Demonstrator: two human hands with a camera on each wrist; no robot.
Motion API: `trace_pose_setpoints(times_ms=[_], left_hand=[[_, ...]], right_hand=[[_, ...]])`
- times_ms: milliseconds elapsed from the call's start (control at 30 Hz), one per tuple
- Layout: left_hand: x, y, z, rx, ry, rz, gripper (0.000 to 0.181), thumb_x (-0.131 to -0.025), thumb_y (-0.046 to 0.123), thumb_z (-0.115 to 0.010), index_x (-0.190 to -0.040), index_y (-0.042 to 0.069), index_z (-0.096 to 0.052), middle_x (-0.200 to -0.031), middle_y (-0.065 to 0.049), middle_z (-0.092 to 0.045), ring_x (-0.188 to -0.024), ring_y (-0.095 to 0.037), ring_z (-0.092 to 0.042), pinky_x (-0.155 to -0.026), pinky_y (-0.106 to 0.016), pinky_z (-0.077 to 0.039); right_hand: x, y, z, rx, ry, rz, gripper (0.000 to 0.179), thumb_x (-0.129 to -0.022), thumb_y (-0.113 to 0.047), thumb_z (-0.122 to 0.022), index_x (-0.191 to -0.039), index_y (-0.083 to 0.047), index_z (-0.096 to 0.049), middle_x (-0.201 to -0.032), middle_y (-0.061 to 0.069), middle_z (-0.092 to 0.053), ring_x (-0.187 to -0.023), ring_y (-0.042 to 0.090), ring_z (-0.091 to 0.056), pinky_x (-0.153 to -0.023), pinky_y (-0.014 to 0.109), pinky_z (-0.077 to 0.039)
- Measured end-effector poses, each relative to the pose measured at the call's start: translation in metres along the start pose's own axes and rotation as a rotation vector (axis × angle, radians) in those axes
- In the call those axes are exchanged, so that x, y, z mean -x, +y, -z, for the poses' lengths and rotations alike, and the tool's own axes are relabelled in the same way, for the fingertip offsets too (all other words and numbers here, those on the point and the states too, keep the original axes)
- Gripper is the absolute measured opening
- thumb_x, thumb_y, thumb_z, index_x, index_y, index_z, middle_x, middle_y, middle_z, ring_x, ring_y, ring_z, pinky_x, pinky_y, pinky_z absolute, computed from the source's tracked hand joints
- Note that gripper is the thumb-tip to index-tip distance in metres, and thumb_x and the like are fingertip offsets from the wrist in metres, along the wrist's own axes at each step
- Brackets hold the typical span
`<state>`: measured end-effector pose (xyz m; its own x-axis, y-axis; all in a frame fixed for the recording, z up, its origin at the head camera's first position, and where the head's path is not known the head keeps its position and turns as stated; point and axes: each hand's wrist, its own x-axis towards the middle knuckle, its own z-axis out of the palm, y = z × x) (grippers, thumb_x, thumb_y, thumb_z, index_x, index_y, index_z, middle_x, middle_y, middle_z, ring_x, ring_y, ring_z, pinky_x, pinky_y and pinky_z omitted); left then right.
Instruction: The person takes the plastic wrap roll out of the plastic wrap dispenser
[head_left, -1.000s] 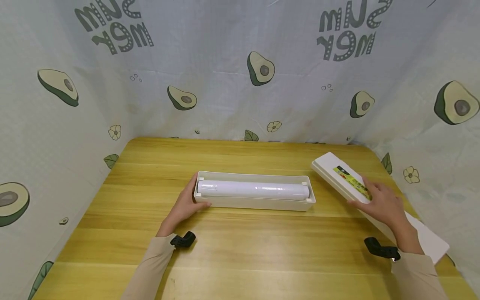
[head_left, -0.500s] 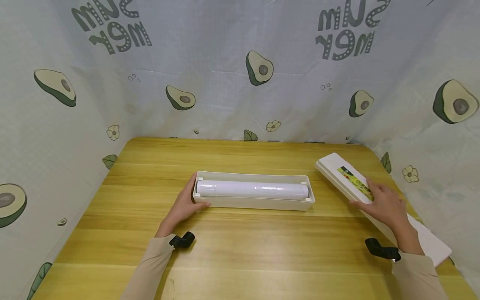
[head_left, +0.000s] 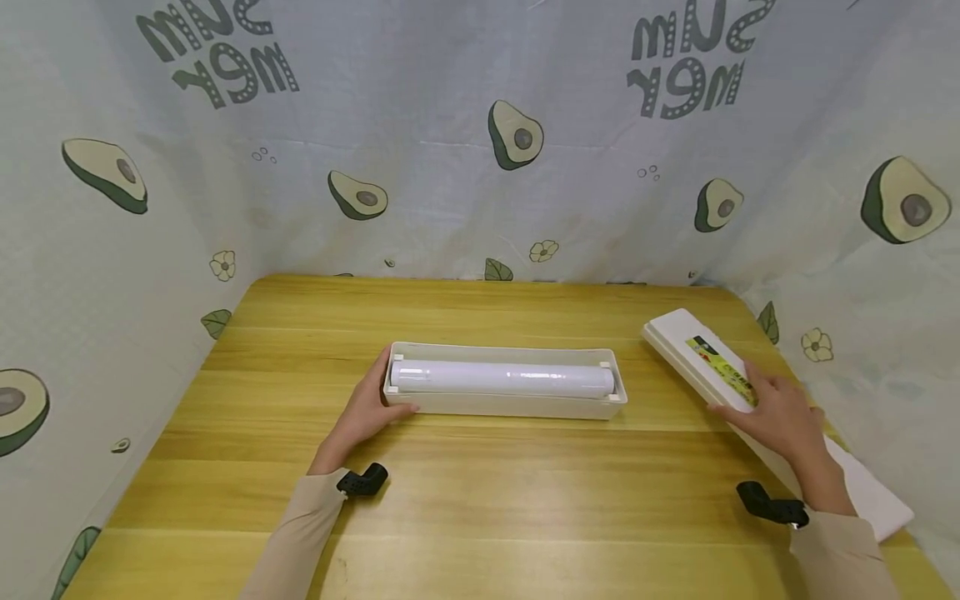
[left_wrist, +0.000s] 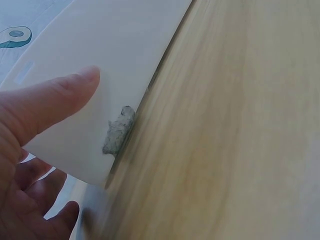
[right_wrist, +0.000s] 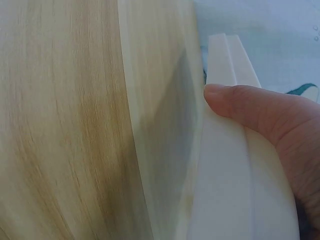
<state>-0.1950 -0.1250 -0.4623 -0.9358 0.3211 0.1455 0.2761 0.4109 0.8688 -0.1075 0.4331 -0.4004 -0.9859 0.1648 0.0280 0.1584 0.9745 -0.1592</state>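
A long white box (head_left: 502, 405) lies across the middle of the table in the head view, its top uncovered. Inside rests a glossy white roll (head_left: 502, 378) that looks like cling film, held between notched end pieces. My left hand (head_left: 363, 410) grips the box's left end, thumb (left_wrist: 60, 97) along the front wall and fingers behind. A crumpled grey patch (left_wrist: 120, 130) clings to the box's lower edge in the left wrist view. To the right, my right hand (head_left: 783, 421) holds a long white lid (head_left: 682, 329) across its width; it slants toward me and carries a yellow-green label (head_left: 722, 370).
The wooden table (head_left: 480, 500) stretches in front of the box and around it. A white curtain (head_left: 435, 100) printed with avocados and lettering hangs along the back and both sides. The lid's near end overlaps the table's right edge.
My right hand has shifted the lid slightly to the right, away from the box. The left hand keeps its grip on the box; the head view has turned a little.
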Motion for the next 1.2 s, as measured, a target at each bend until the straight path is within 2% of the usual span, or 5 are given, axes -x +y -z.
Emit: trace_pose_setpoints(times_ms=[300, 500, 700, 933, 1200], left_hand=[[0.0, 0.006, 0.0, -0.001, 0.007, -0.003, 0.102, -0.073, 0.011, -0.08, -0.151, 0.007, -0.013, -0.142, -0.018, -0.041, -0.122, -0.035, -0.047, -0.102, -0.051, -0.038], [-0.003, -0.003, 0.0, 0.007, 0.008, -0.019, 0.103, -0.072, 0.014, -0.081, -0.151, 0.009, -0.014, -0.144, -0.016, -0.041, -0.125, -0.034, -0.045, -0.105, -0.051, -0.035], [-0.003, -0.001, 0.0, 0.0, 0.007, -0.014, 0.103, -0.072, 0.013, -0.08, -0.151, 0.008, -0.014, -0.144, -0.017, -0.04, -0.125, -0.034, -0.044, -0.106, -0.052, -0.034], [-0.003, -0.002, -0.001, 0.009, 0.011, -0.012, 0.104, -0.072, 0.01, -0.08, -0.151, 0.006, -0.012, -0.144, -0.02, -0.039, -0.126, -0.036, -0.044, -0.105, -0.054, -0.033], [-0.002, -0.004, 0.002, 0.003, -0.004, -0.005, 0.104, -0.073, 0.013, -0.08, -0.151, 0.009, -0.013, -0.143, -0.017, -0.04, -0.124, -0.034, -0.045, -0.105, -0.051, -0.035]], right_hand=[[0.001, 0.008, 0.001, -0.004, -0.005, -0.073, 0.105, -0.081, -0.062, -0.057, -0.149, -0.001, -0.006, -0.126, 0.044, -0.029, -0.102, 0.06, -0.033, -0.069, 0.07, -0.029], [0.006, 0.014, 0.0, -0.013, -0.02, -0.112, 0.105, -0.081, -0.062, -0.056, -0.149, 0.001, -0.006, -0.125, 0.044, -0.028, -0.099, 0.061, -0.033, -0.068, 0.07, -0.029], [0.009, 0.02, -0.002, -0.013, -0.037, -0.152, 0.105, -0.082, -0.062, -0.055, -0.148, 0.002, -0.004, -0.124, 0.046, -0.028, -0.098, 0.061, -0.032, -0.068, 0.069, -0.03], [0.011, 0.03, -0.004, -0.016, -0.022, -0.18, 0.105, -0.082, -0.062, -0.054, -0.148, 0.001, -0.003, -0.122, 0.046, -0.029, -0.098, 0.063, -0.033, -0.066, 0.068, -0.03], [0.012, 0.034, -0.003, -0.022, -0.036, -0.203, 0.106, -0.082, -0.062, -0.053, -0.148, 0.002, 0.001, -0.12, 0.048, -0.028, -0.097, 0.066, -0.032, -0.065, 0.069, -0.03]])
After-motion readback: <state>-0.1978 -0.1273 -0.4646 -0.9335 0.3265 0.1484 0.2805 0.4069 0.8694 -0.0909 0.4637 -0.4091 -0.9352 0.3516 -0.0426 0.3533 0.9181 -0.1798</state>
